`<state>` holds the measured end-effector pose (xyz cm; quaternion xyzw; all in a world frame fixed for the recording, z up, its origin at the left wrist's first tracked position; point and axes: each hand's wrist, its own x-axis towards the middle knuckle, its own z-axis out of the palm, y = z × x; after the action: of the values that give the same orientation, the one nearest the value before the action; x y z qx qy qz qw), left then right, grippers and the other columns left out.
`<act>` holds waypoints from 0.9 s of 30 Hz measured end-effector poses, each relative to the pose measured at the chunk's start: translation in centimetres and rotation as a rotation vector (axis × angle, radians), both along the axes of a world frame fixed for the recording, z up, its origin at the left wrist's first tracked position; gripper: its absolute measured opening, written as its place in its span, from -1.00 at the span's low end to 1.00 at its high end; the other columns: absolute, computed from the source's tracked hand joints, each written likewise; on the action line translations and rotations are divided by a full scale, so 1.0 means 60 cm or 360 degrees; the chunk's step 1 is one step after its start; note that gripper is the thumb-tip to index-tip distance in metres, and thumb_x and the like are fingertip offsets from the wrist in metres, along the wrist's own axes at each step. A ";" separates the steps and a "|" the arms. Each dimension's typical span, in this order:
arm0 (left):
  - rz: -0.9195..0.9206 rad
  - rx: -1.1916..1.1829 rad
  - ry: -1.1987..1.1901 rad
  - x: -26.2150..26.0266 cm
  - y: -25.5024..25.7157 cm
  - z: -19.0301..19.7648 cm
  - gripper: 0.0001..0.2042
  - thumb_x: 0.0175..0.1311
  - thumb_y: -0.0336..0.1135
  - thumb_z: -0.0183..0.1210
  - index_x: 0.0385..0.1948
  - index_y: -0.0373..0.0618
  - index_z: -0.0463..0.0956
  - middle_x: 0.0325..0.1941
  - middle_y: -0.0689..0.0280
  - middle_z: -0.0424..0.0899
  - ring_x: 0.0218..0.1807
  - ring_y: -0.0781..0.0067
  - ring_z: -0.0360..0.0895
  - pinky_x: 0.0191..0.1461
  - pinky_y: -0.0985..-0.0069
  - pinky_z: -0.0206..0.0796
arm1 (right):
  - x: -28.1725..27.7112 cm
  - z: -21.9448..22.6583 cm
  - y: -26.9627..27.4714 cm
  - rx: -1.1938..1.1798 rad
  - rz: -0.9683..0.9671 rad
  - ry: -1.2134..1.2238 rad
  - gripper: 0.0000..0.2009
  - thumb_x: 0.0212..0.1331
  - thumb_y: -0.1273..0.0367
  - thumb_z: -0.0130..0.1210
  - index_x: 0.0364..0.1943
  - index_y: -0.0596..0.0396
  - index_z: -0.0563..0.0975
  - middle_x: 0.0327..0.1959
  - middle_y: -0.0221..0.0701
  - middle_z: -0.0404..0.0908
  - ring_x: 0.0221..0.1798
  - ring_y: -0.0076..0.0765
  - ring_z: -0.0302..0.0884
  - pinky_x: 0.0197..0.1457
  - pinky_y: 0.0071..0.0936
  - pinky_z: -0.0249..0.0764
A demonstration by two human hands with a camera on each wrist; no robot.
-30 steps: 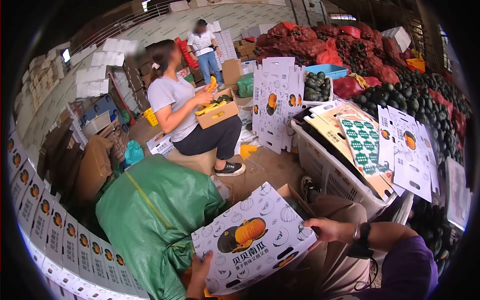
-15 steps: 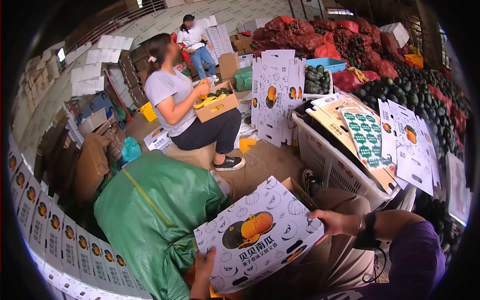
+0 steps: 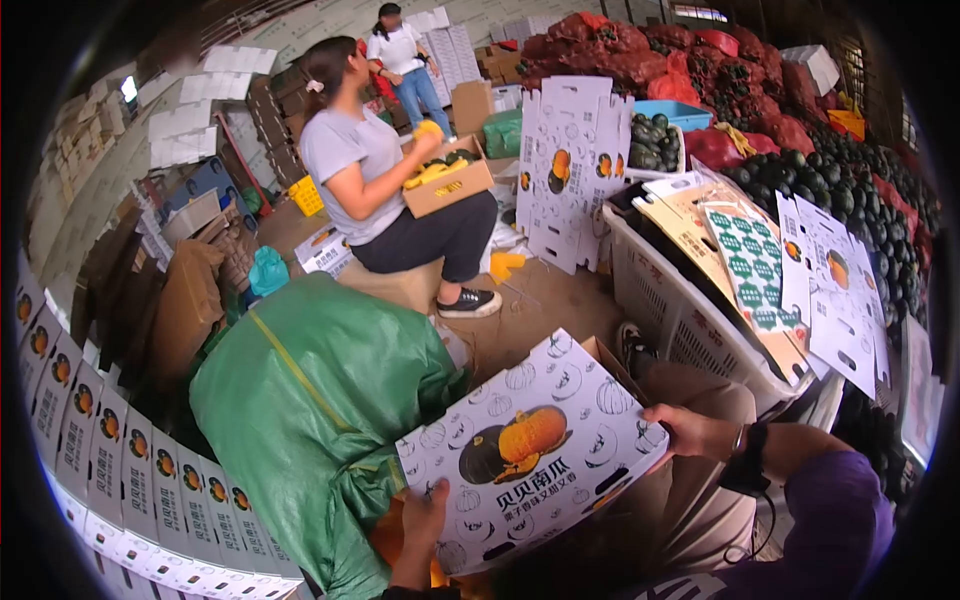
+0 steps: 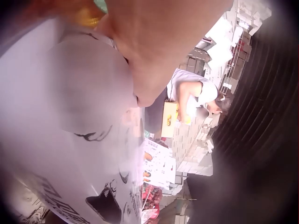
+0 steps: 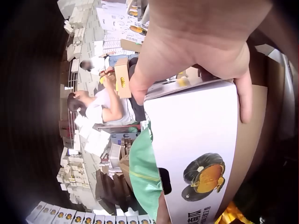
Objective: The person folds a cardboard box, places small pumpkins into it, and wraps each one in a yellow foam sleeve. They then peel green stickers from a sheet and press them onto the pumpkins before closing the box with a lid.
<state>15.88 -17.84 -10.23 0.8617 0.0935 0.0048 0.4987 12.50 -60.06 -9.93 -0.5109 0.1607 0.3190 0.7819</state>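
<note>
Head: the left hand [image 3: 425, 515] grips the lower left edge of the box [image 3: 535, 455], the right hand [image 3: 692, 432] its right edge. The box tilts before the wearer's lap, beside the green sack [image 3: 310, 370]. Beyond, a seated person [image 3: 350, 160] holds a carton [image 3: 450, 192].

Left wrist: the left hand meets the box, its fingertips unclear.

Right wrist: the right hand straddles the box's end.

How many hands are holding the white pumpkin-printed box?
2: the left hand grips the box at its left side, the right hand at its right side. No other hand shows on it.
</note>
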 end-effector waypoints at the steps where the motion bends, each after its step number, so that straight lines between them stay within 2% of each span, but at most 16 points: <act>1: 0.0048 0.0149 0.0032 0.000 0.002 -0.002 -0.26 0.09 0.11 0.16 0.05 -0.50 0.27 0.02 -0.12 0.50 0.10 0.00 0.46 0.16 0.30 0.24 | -0.005 0.016 0.008 -0.0078 -0.0014 -0.0041 -0.36 0.01 -0.03 0.08 0.15 0.05 0.38 0.04 -0.24 0.51 0.00 -0.07 0.53 -0.15 0.00 0.59; 4: 0.0130 0.0652 0.0119 0.025 0.041 -0.082 -0.19 0.08 0.14 0.17 0.07 -0.58 0.20 0.09 -0.22 0.42 0.15 -0.08 0.40 0.23 0.26 0.18 | -0.006 0.050 0.026 -0.0074 -0.0057 -0.0133 -0.40 0.06 -0.09 0.05 0.10 -0.01 0.42 -0.09 -0.28 0.59 -0.13 -0.12 0.60 -0.26 -0.07 0.61; 5: 0.0068 0.0493 0.0108 0.029 0.048 -0.085 -0.18 0.08 0.13 0.18 0.07 -0.60 0.20 0.09 -0.23 0.41 0.15 -0.07 0.40 0.23 0.27 0.18 | -0.003 0.045 0.029 0.0007 -0.0126 -0.0113 -0.36 0.06 -0.16 0.02 0.11 -0.02 0.42 -0.10 -0.30 0.60 -0.13 -0.14 0.60 -0.25 -0.08 0.61; 6: 0.0019 0.0324 0.0086 0.036 0.050 -0.084 -0.18 0.07 0.12 0.19 0.06 -0.62 0.20 0.10 -0.25 0.39 0.16 -0.06 0.39 0.23 0.27 0.18 | 0.001 0.060 0.027 -0.0060 0.0011 -0.0028 -0.32 0.06 -0.20 0.00 0.13 -0.02 0.40 -0.04 -0.31 0.57 -0.10 -0.17 0.59 -0.27 -0.06 0.60; 8: -0.0169 0.0097 0.0106 0.039 0.037 -0.046 -0.24 0.11 0.07 0.18 0.06 -0.60 0.23 0.10 -0.19 0.41 0.15 0.04 0.41 0.20 0.32 0.21 | 0.013 0.061 0.025 -0.0283 0.0119 0.0091 -0.18 -0.11 -0.32 0.02 0.16 -0.05 0.38 0.14 -0.24 0.44 0.14 -0.02 0.41 -0.05 0.17 0.43; 9: -0.0374 -0.0069 0.0148 0.039 0.028 -0.016 -0.33 0.16 -0.01 0.16 0.05 -0.56 0.27 0.09 -0.11 0.44 0.10 0.15 0.44 0.15 0.37 0.25 | 0.021 0.058 0.024 -0.0280 0.0130 0.0150 -0.14 -0.18 -0.35 0.03 0.17 -0.08 0.39 0.18 -0.23 0.41 0.22 0.05 0.30 0.04 0.26 0.32; 10: -0.0408 -0.0070 0.0139 0.047 0.029 -0.019 -0.33 0.16 -0.01 0.16 0.05 -0.56 0.27 0.09 -0.11 0.44 0.10 0.15 0.44 0.15 0.37 0.25 | 0.022 0.069 0.023 -0.0283 0.0169 0.0133 -0.17 -0.16 -0.32 0.03 0.18 -0.10 0.38 0.19 -0.24 0.39 0.25 0.06 0.26 0.04 0.29 0.30; 12: -0.0503 -0.0335 0.0159 0.040 0.041 -0.027 -0.40 0.18 -0.08 0.15 0.04 -0.53 0.30 0.08 -0.05 0.46 0.07 0.20 0.45 0.12 0.38 0.26 | 0.016 0.092 0.027 -0.0346 0.0155 0.0137 -0.18 -0.16 -0.31 0.04 0.16 -0.10 0.40 0.14 -0.24 0.44 0.18 0.00 0.36 -0.01 0.19 0.39; 13: -0.0475 -0.0399 0.0378 0.035 0.037 -0.010 -0.38 0.18 -0.07 0.16 0.05 -0.54 0.27 0.08 -0.08 0.44 0.09 0.17 0.43 0.14 0.36 0.23 | 0.011 0.092 0.024 -0.0352 0.0144 0.0142 -0.18 -0.16 -0.31 0.04 0.16 -0.10 0.40 0.14 -0.24 0.44 0.18 0.00 0.36 -0.01 0.19 0.39; 14: -0.0493 -0.0407 0.0386 0.039 0.038 -0.021 -0.38 0.18 -0.07 0.16 0.05 -0.54 0.27 0.08 -0.08 0.44 0.09 0.17 0.43 0.14 0.36 0.23 | 0.006 0.091 0.022 -0.0338 0.0139 0.0085 -0.20 -0.14 -0.29 0.04 0.15 -0.07 0.41 0.10 -0.25 0.48 0.14 -0.04 0.41 -0.04 0.14 0.43; 16: -0.0370 0.0136 0.0096 0.039 0.060 -0.052 -0.32 0.16 -0.04 0.16 0.08 -0.57 0.22 0.08 -0.14 0.42 0.11 0.11 0.41 0.16 0.34 0.20 | 0.001 0.075 0.025 -0.0321 0.0139 0.0023 -0.23 -0.11 -0.27 0.04 0.13 -0.04 0.43 0.06 -0.25 0.51 0.09 -0.07 0.46 -0.06 0.08 0.48; 18: -0.0287 0.0182 0.0053 0.027 0.049 -0.063 -0.25 0.14 0.01 0.17 0.10 -0.59 0.18 0.11 -0.20 0.38 0.13 0.01 0.39 0.17 0.32 0.19 | -0.010 0.058 0.018 -0.0343 0.0006 -0.0060 -0.28 -0.05 -0.23 0.03 0.10 -0.01 0.45 -0.03 -0.32 0.57 0.01 -0.12 0.53 -0.08 0.02 0.53; 20: -0.0184 0.0326 0.0079 0.010 0.040 -0.051 -0.20 0.12 0.05 0.18 0.11 -0.60 0.14 0.16 -0.26 0.32 0.19 -0.06 0.33 0.21 0.31 0.17 | -0.020 0.056 0.016 -0.0259 0.0021 -0.0055 -0.28 -0.01 -0.20 0.01 0.13 0.02 0.42 0.06 -0.26 0.51 0.08 -0.08 0.47 -0.05 0.04 0.52; 23: -0.0120 0.0411 0.0107 0.005 0.010 -0.024 -0.16 0.12 0.07 0.17 0.15 -0.61 0.06 0.20 -0.30 0.26 0.25 -0.12 0.27 0.27 0.30 0.12 | -0.008 0.070 0.003 -0.0330 0.0131 -0.0112 -0.25 -0.02 -0.21 0.01 0.16 0.03 0.39 0.14 -0.17 0.42 0.13 -0.06 0.43 -0.08 0.01 0.54; 25: -0.0135 0.0464 0.0031 0.003 0.012 -0.029 -0.14 0.12 0.07 0.16 0.17 -0.61 0.03 0.20 -0.30 0.26 0.26 -0.13 0.26 0.28 0.30 0.10 | 0.001 0.072 -0.004 -0.0388 0.0328 0.0083 -0.25 -0.01 -0.19 0.01 0.18 0.06 0.36 0.19 -0.15 0.35 0.16 -0.04 0.39 -0.11 -0.02 0.56; 27: -0.0141 0.0506 -0.0043 0.008 0.008 -0.030 -0.13 0.13 0.07 0.16 0.20 -0.60 0.00 0.20 -0.31 0.25 0.27 -0.14 0.24 0.29 0.31 0.09 | 0.009 0.053 -0.007 -0.0367 0.0283 -0.0016 -0.26 -0.01 -0.18 0.01 0.17 0.06 0.37 0.17 -0.16 0.37 0.14 -0.04 0.40 -0.13 -0.04 0.56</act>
<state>16.37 -17.37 -12.01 0.9329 0.0467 0.0091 0.3569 13.07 -60.48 -6.78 -0.6112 0.1464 0.3638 0.6874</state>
